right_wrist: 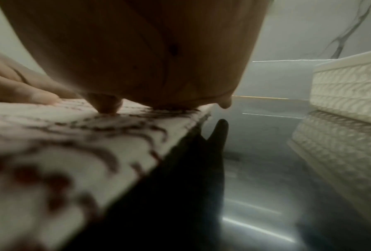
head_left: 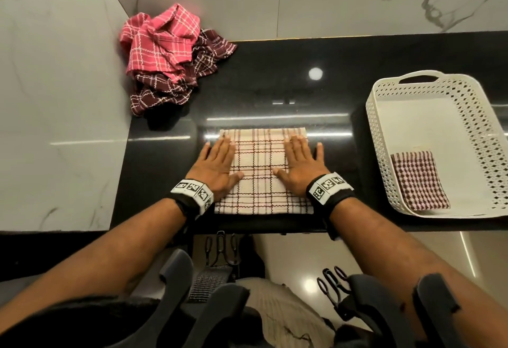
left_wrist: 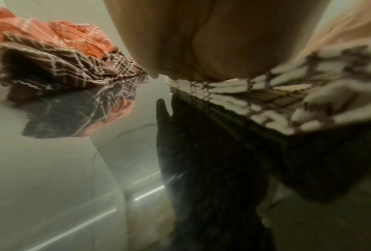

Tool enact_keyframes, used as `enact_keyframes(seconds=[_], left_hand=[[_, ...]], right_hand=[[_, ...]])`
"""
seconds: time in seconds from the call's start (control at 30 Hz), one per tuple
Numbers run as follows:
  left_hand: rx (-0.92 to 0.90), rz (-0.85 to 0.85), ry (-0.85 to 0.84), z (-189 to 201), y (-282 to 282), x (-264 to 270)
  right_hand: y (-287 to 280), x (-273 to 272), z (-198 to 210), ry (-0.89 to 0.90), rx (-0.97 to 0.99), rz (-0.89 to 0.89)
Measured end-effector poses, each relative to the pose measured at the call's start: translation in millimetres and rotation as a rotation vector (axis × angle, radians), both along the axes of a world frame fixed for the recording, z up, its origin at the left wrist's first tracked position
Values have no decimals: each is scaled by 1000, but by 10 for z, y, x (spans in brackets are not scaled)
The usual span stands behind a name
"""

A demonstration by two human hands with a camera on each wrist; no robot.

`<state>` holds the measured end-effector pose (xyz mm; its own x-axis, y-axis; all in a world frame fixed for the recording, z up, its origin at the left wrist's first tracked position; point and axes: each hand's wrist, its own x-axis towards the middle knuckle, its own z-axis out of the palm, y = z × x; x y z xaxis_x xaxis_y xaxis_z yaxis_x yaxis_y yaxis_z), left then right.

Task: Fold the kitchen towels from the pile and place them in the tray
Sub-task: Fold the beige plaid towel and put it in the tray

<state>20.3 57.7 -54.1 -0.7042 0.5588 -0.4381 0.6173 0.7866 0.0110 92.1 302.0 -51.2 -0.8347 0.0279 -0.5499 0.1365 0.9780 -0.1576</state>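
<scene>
Two flat palms press the cream plaid towel (head_left: 261,171) against the black countertop (head_left: 275,86): left hand (head_left: 217,166) on its left edge, right hand (head_left: 301,165) on its right, fingers straight, gripping nothing. Towel lies folded, near the counter's front edge. Recommendation: smooth outward from centre, square the edges, then fold again before transfer. White perforated tray (head_left: 379,133), to the right, holds one folded checked towel (head_left: 419,180). Pile (head_left: 165,56) remains at rear left.

black glossy counter (head_left: 275,86)
on it lie a crumpled towel pile (head_left: 167,56), a flat cream checked towel (head_left: 259,171) and a white tray (head_left: 379,139).
</scene>
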Motion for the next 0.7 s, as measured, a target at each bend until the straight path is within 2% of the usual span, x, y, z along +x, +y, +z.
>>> enact_keyframes(seconds=[0.07, 0.13, 0.23, 0.33, 0.53, 0.63, 0.7], left_hand=[[-9, 31, 5, 34, -32, 64], [-1, 13, 38, 80, 104, 120], [43, -158, 86, 129, 378, 292], [25, -150, 24, 36, 301, 469], [-32, -39, 28, 29, -159, 632], [15, -2, 64, 190, 36, 707], [127, -13, 76, 243, 295, 828]], right_hand=[[61, 114, 53, 33, 100, -121], [-82, 158, 123, 71, 112, -142], [-464, 268, 123, 108, -54, 87], [-476, 470, 46, 27, -81, 153], [-53, 766, 108, 2, 39, -54], [-170, 755, 186, 86, 48, -137], [-355, 739, 213, 163, -55, -84]])
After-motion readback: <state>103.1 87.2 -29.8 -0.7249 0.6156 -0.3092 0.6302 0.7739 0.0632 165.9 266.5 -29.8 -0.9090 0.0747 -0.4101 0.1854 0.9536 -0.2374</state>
